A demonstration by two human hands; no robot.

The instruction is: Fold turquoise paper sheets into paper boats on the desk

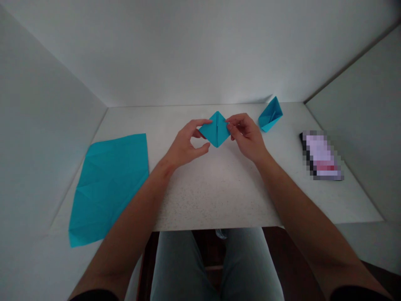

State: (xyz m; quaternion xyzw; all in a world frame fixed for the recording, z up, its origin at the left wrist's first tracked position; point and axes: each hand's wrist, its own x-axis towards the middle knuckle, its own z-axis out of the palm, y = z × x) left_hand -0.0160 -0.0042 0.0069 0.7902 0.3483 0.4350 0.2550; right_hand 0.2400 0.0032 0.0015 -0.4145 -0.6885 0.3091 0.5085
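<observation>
A small piece of folded blue paper, diamond-shaped with a crease down its middle, is between my hands above the white table. My right hand pinches its right corner between thumb and fingers. At the left corner, the fingers of my left hand touch the paper, some behind it, while the thumb stands apart below. A second folded blue paper shape, opened like a small boat or cup, rests on the table right of my right hand. To the left lies a large creased blue paper sheet, partly under my left forearm.
The white table is bounded by walls at the back, left and right. A phone, blurred out by pixels, lies near the right edge. My legs are below the front edge.
</observation>
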